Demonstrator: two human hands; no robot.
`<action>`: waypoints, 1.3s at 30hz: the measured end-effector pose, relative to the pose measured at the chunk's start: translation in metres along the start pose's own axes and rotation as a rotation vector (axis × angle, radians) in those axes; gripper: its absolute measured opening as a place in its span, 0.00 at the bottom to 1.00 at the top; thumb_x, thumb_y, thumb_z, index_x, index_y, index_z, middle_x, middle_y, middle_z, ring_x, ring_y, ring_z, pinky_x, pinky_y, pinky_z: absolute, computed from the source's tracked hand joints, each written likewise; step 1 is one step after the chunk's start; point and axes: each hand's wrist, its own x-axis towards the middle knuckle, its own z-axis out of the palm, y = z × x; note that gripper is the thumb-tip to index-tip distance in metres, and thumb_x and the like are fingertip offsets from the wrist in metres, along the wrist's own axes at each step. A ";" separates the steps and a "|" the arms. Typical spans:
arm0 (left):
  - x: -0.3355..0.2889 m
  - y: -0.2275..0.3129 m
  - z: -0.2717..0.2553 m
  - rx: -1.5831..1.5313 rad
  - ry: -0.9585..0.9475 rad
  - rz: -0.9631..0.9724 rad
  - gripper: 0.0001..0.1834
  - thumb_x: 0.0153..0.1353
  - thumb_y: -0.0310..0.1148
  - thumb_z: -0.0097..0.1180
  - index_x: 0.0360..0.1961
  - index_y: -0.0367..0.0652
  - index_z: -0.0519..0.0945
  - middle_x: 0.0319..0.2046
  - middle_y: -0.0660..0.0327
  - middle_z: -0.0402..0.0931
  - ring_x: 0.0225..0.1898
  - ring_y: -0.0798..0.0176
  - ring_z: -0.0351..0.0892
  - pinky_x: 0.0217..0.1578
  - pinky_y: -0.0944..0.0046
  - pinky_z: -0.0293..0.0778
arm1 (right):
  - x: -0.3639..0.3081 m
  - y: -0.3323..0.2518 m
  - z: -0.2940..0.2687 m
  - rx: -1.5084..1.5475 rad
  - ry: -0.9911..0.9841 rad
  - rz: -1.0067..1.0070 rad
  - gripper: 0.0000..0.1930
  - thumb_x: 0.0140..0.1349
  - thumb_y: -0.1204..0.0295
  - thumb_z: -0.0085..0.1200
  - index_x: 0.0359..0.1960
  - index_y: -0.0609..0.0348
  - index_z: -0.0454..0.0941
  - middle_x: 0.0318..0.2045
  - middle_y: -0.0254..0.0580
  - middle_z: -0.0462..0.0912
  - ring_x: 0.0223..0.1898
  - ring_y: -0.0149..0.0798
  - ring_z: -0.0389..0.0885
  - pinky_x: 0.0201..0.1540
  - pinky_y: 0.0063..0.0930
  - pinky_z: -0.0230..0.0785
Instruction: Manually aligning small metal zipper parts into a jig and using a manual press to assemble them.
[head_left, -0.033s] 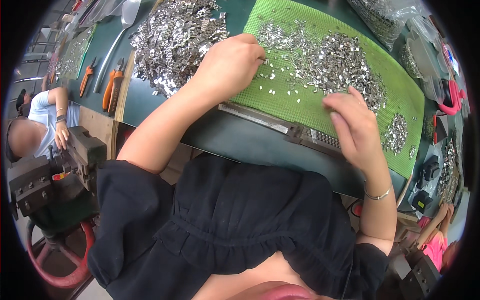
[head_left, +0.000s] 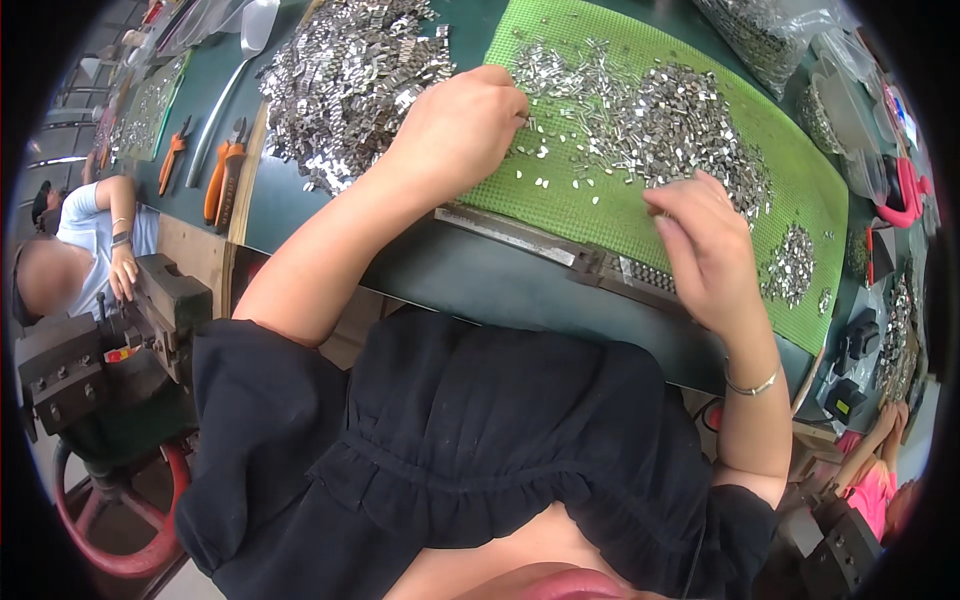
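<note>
My left hand [head_left: 455, 125] is closed, its fingers curled down at the left edge of a green textured mat [head_left: 560, 215]. What its fingertips hold, if anything, is hidden. On the mat, a few small white-looking pieces [head_left: 541, 183] lie just right of that hand. Over the mat's front part is my right hand [head_left: 712, 250], thumb and forefinger drawn together in a pinch; I cannot make out anything between them. Beyond it spreads a heap of small silvery metal pieces [head_left: 690, 125]. A dark metal bar [head_left: 510, 234] with a ribbed section runs along the mat's front edge.
A large metal-piece pile [head_left: 350, 80] lies left of the mat. Orange-handled pliers [head_left: 225, 185], smaller orange-handled cutters [head_left: 173, 160] and a long-handled scoop [head_left: 225, 90] are farther left. A smaller pile [head_left: 792, 268] sits at the mat's right. Co-workers sit on both sides.
My right hand has shifted very slightly, with its fingertips a little to the left. My left hand stays nearly in the same place.
</note>
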 end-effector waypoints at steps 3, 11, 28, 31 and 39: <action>0.002 -0.001 0.006 -0.013 0.024 -0.032 0.05 0.60 0.27 0.58 0.35 0.37 0.81 0.36 0.54 0.78 0.39 0.45 0.79 0.42 0.51 0.75 | 0.012 0.001 0.019 -0.074 0.150 -0.111 0.07 0.54 0.78 0.60 0.36 0.60 0.80 0.29 0.42 0.76 0.36 0.47 0.75 0.44 0.41 0.63; -0.013 0.019 -0.005 0.001 0.142 0.179 0.05 0.56 0.25 0.61 0.34 0.41 0.79 0.35 0.59 0.76 0.38 0.51 0.78 0.40 0.56 0.69 | 0.025 -0.005 0.035 -0.164 0.082 -0.092 0.03 0.52 0.77 0.62 0.28 0.56 0.81 0.29 0.36 0.76 0.38 0.42 0.75 0.45 0.38 0.60; -0.026 0.052 0.011 -0.012 -0.028 0.127 0.05 0.53 0.25 0.64 0.32 0.41 0.81 0.41 0.62 0.75 0.48 0.54 0.73 0.48 0.54 0.65 | -0.026 -0.013 0.017 -0.165 0.217 0.012 0.07 0.55 0.81 0.55 0.33 0.57 0.72 0.33 0.40 0.72 0.39 0.46 0.73 0.44 0.38 0.58; -0.022 0.076 0.011 -0.075 -0.006 0.182 0.07 0.54 0.25 0.63 0.34 0.43 0.79 0.41 0.62 0.75 0.46 0.53 0.74 0.48 0.55 0.65 | -0.062 -0.019 0.030 -0.146 0.230 0.120 0.08 0.54 0.81 0.55 0.34 0.58 0.73 0.39 0.43 0.74 0.41 0.47 0.74 0.45 0.39 0.61; -0.014 0.104 0.032 -0.295 -0.170 0.297 0.08 0.50 0.24 0.65 0.30 0.44 0.78 0.36 0.65 0.78 0.41 0.58 0.75 0.44 0.56 0.62 | -0.062 -0.022 0.042 -0.239 0.274 0.140 0.08 0.51 0.80 0.55 0.32 0.58 0.72 0.37 0.42 0.74 0.40 0.47 0.74 0.43 0.39 0.64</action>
